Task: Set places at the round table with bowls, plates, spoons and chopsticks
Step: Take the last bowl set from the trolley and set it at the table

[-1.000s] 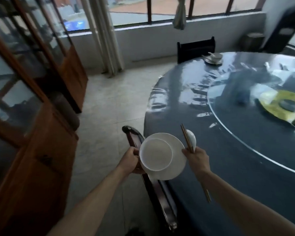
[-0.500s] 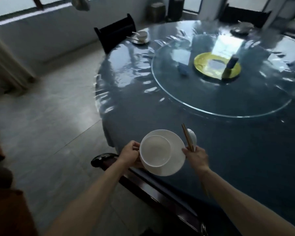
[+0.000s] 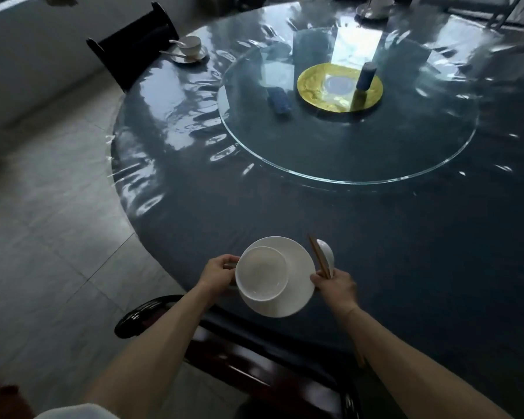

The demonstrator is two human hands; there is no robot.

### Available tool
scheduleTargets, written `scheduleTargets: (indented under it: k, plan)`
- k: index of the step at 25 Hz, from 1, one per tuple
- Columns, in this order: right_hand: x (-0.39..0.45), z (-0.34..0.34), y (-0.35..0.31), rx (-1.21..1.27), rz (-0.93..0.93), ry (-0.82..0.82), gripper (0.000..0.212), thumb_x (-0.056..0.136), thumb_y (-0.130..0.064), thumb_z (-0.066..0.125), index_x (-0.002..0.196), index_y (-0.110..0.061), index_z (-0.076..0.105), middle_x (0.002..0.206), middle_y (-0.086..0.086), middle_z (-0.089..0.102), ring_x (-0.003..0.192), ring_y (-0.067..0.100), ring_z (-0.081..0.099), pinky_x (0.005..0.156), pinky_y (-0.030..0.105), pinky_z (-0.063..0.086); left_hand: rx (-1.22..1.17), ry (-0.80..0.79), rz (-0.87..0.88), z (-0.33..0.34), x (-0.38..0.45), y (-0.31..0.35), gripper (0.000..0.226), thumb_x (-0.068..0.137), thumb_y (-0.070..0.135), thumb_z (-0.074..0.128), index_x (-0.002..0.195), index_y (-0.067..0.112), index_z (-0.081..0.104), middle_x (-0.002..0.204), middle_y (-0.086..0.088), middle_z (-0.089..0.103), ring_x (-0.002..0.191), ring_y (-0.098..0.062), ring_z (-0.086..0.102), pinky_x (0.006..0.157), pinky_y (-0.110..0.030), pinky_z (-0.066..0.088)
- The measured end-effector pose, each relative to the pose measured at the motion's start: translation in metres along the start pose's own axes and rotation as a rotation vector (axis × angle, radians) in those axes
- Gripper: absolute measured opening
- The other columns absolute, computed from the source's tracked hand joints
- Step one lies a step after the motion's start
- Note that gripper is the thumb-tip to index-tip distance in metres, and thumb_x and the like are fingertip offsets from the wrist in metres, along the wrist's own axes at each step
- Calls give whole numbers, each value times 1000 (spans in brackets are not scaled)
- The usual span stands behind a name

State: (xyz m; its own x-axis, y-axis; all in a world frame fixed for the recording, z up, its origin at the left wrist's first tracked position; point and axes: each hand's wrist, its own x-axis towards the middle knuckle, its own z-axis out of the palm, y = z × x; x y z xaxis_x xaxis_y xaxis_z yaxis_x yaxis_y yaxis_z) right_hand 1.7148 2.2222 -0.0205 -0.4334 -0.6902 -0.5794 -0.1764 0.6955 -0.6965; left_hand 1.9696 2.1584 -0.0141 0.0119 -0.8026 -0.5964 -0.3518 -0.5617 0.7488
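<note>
My left hand (image 3: 217, 274) grips the left edge of a white plate (image 3: 298, 285) with a white bowl (image 3: 261, 274) sitting on its left part. The plate is held tilted just above the near edge of the round table (image 3: 285, 207). My right hand (image 3: 335, 285) touches the plate's right rim and clasps wooden chopsticks (image 3: 318, 255) and a white spoon (image 3: 326, 256), both pointing away from me.
A dark chair back (image 3: 224, 349) stands under my arms at the table's edge. Set places lie at the far left (image 3: 188, 49) and far right (image 3: 374, 7). A glass turntable (image 3: 315, 164) carries a yellow dish (image 3: 315, 92), a blue cylinder (image 3: 365, 75) and a blue cloth (image 3: 279, 101). Another chair (image 3: 133, 46) stands at the far left.
My view has swung from the cabinet and floor to the table top. Both hands with the plate, bowl, chopsticks and spoon have come over the table's near edge.
</note>
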Motion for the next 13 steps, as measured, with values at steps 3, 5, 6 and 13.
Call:
scheduleTargets:
  k: [3, 5, 6, 13]
  plan:
    - [7, 4, 11, -19, 20, -16, 8, 82, -31, 71, 76, -28, 67, 78, -3, 69, 77, 14, 64, 72, 32, 50, 12, 12, -13, 5, 9, -2, 18, 85, 4, 69, 96, 18, 73, 84, -5, 75, 62, -14, 71, 54, -33, 59]
    - [10, 10, 18, -30, 42, -30, 8, 83, -32, 71, 78, -27, 68, 79, -3, 69, 77, 14, 64, 73, 33, 51, 29, 21, -11, 5, 15, -3, 21, 82, 5, 71, 98, 19, 75, 85, -4, 76, 58, -8, 70, 46, -21, 51]
    - [11, 13, 21, -26, 55, -26, 7, 84, -33, 70, 80, -27, 68, 80, -3, 69, 78, 14, 64, 74, 34, 52, 37, 18, -9, 6, 19, -3, 22, 82, 6, 72, 98, 20, 76, 84, -2, 77, 58, -7, 70, 45, -18, 49]
    - [8, 31, 25, 46, 174, 134, 8, 81, -33, 71, 77, -26, 69, 76, -3, 68, 76, 18, 65, 75, 38, 56, 83, -110, 88, 7, 57, 8, 16, 79, 12, 76, 86, 26, 79, 80, 5, 78, 65, -7, 73, 50, -19, 53]
